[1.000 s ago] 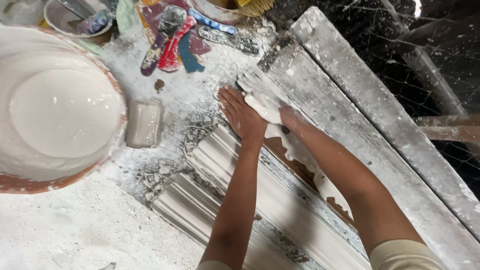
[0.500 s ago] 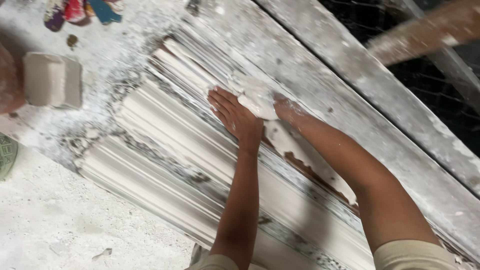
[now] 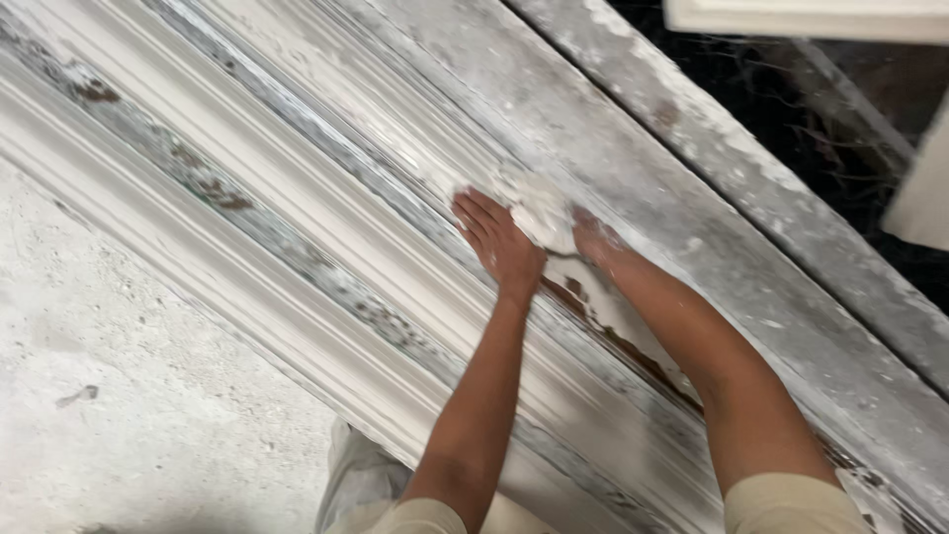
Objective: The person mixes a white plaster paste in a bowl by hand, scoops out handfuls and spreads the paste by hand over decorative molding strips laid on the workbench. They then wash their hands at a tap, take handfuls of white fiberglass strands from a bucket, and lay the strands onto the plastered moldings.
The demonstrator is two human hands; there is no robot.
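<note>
On the long ribbed cornice mould (image 3: 326, 247), my left hand (image 3: 502, 242) lies flat, fingers spread, my right hand (image 3: 593, 237) presses a wet plaster wad (image 3: 539, 210) into the groove: filling step, I judge; next needs even pressure along the channel.

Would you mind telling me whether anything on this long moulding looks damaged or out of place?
Yes: just below the right hand, a brown streak runs along the white moulding, as if the coating is missing. Dark patches mark a groove further left.
</note>
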